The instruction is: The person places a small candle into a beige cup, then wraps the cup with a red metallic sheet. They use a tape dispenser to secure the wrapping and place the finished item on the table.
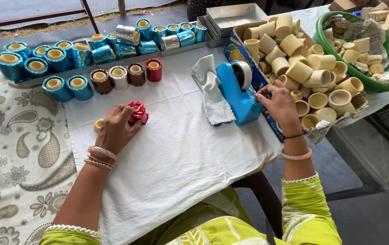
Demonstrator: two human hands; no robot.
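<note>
Your left hand (115, 129) gripping red foil-wrapped cup (137, 112) on white cloth (176, 154); your right hand (278, 103) pinching tape at blue tape dispenser (237, 93), well right of cup.

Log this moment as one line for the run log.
left hand: holds red foil-wrapped cup on white cloth | right hand: at blue tape dispenser | cardboard box: bare cups

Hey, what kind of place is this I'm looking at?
Probably a small craft workshop for hand-wrapping cups: a carton of plain cups, rows of foil-wrapped cups, and a blue tape dispenser by the right hand.
</note>
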